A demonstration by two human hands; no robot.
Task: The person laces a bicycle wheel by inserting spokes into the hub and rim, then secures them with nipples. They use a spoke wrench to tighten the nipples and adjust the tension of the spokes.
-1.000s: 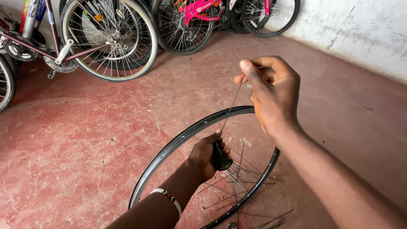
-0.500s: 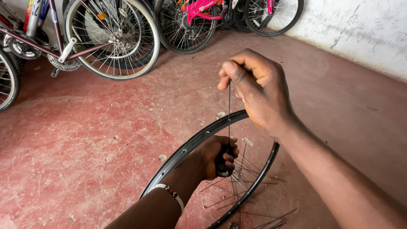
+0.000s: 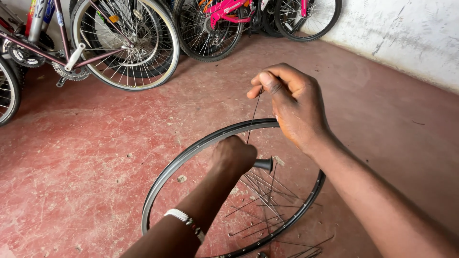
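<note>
The right hand pinches a thin spoke at its top end, fingers closed on it. The spoke runs down toward 7 o'clock to the hub, which the left hand grips inside the black rim on the red floor.

Thin spoke upright above black hub

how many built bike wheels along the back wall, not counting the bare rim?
5 at least partly visible: far left edge, silver-rimmed one on the maroon frame, one by the pink frame, one top right, a dark tyre behind the silver one. More may be hidden.
</note>
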